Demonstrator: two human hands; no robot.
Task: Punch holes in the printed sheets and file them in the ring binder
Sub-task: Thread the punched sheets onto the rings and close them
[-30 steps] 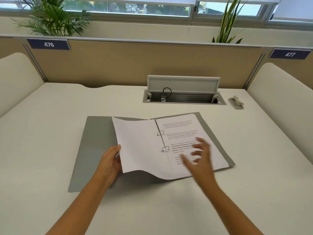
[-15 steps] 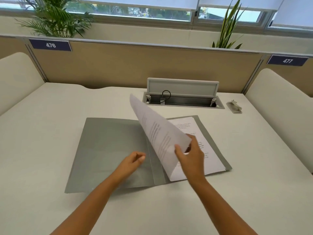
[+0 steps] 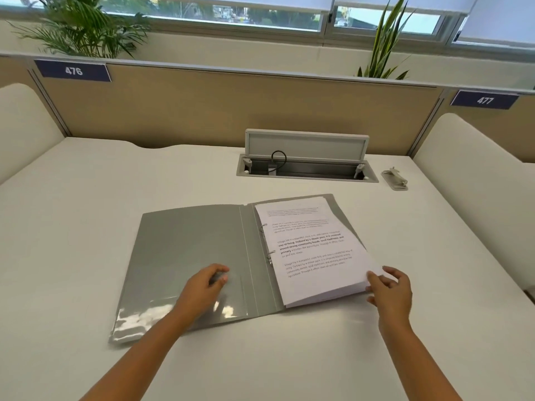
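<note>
A grey ring binder (image 3: 185, 256) lies open on the white desk. A stack of printed sheets (image 3: 315, 253) sits flat on its right half, threaded on two metal rings (image 3: 267, 240) beside the spine. My left hand (image 3: 207, 282) hovers over or rests on the bare left cover, fingers loosely curled and holding nothing. My right hand (image 3: 390, 287) is at the stack's near right corner, thumb touching the paper edge, fingers spread. A small hole punch (image 3: 396, 178) stands at the back right of the desk.
An open cable box (image 3: 307, 166) with a raised lid is set into the desk behind the binder. Beige partition panels (image 3: 231, 105) close the back, padded dividers stand left and right. Plants line the window sill.
The sheet that my right hand was turning over to the right now lies flat on the stack. My left hand has stayed over the left cover. My right hand moved to the stack's corner.
</note>
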